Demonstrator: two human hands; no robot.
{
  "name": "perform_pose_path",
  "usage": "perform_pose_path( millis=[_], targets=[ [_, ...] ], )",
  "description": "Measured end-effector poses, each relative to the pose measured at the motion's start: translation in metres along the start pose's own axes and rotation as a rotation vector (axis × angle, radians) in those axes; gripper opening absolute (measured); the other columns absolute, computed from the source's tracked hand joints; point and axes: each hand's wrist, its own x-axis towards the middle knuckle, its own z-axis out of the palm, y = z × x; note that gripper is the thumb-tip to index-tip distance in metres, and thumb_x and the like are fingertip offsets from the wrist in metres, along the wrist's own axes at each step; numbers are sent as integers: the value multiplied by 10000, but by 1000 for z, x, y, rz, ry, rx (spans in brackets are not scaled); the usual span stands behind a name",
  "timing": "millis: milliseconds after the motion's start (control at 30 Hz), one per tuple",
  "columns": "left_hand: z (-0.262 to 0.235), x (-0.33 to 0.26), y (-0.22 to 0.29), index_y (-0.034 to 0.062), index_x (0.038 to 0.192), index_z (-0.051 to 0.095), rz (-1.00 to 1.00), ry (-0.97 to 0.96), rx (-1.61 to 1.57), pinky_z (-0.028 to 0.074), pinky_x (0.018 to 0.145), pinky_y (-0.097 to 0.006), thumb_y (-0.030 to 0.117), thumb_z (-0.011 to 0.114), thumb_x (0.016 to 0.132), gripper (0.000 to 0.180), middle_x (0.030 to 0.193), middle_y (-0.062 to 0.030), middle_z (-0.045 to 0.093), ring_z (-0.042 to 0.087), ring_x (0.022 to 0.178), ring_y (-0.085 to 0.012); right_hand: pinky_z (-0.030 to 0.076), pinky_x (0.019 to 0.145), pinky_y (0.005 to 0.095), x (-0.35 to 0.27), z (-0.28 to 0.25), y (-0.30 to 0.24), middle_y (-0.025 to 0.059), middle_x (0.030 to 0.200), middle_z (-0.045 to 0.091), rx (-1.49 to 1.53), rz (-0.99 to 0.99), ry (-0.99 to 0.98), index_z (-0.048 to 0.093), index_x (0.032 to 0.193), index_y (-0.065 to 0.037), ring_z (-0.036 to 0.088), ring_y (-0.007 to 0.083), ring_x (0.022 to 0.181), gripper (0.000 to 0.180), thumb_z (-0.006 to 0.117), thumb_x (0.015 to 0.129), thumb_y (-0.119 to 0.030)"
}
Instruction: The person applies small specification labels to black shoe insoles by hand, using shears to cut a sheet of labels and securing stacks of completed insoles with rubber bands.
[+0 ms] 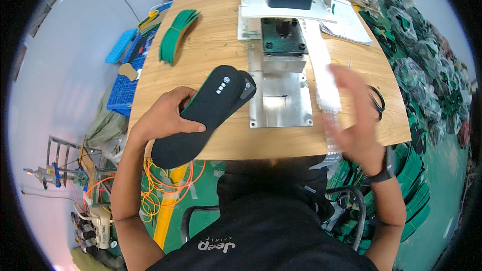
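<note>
My left hand (163,115) grips black insoles (198,113) over the table's left front part, thumb on top. At least two are stacked and slightly fanned, with small white prints near their upper ends and a green edge showing. To their right is the bare metal base plate (281,113) of a press (284,37). My right hand (359,130) is blurred by motion beside a white strip (324,83) printed with small marks. Its thumb and fingers are spread, and nothing shows between them. The strip runs past the press and hangs over the table's front edge.
Black-handled scissors (377,103) lie right of my right hand. A bundle of curved green pieces (175,37) rests at the table's far left. Blue baskets (123,90) stand beyond the left edge. Bagged green material (422,70) is piled on the right; orange hoses (165,190) lie below.
</note>
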Motion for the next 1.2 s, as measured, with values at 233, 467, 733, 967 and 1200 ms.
perform_pose_path(
  millis=[233, 467, 733, 967, 1200],
  targets=[
    [5, -42, 18, 6, 1190, 486, 379, 85, 377, 410, 954, -416, 212, 798, 570, 724, 1153, -219, 506, 486, 1093, -386, 441, 832, 432, 103, 107, -94, 209, 1094, 576, 13, -235, -774, 465, 1227, 18, 536, 356, 1036, 690, 757, 659, -242],
    [-6, -107, -81, 73, 1400, 323, 255, 432, 6, 291, 1082, -405, 269, 837, 559, 1005, 1408, -171, 366, 326, 1323, -318, 453, 791, 429, 87, 117, -96, 190, 904, 606, -86, -330, -659, 485, 1103, 3, 579, 360, 902, 612, 769, 660, -310],
    [26, -73, -92, 36, 1408, 299, 391, 691, -96, 248, 1089, -408, 330, 851, 549, 1063, 1430, -167, 312, 313, 1328, -301, 457, 779, 449, 79, 169, -130, 227, 978, 569, -65, -113, -695, 476, 1070, 28, 549, 380, 930, 574, 718, 693, -332],
    [-31, 7, -102, 32, 1341, 423, 308, 841, -458, 303, 1049, -345, 270, 525, 923, 492, 1366, -113, 446, 396, 1278, -224, 462, 785, 429, 35, 42, -92, 208, 1002, 555, 47, -50, -371, 518, 1058, -3, 553, 374, 934, 474, 738, 695, -214],
    [-82, 140, -116, 22, 1124, 580, 118, 1121, 285, 364, 984, -420, 266, 663, 743, 460, 1174, -191, 555, 491, 1133, -338, 442, 824, 430, -33, -91, 81, 225, 1064, 543, -699, 353, 100, 489, 1151, -3, 521, 404, 993, 518, 728, 713, -137]
  ],
)
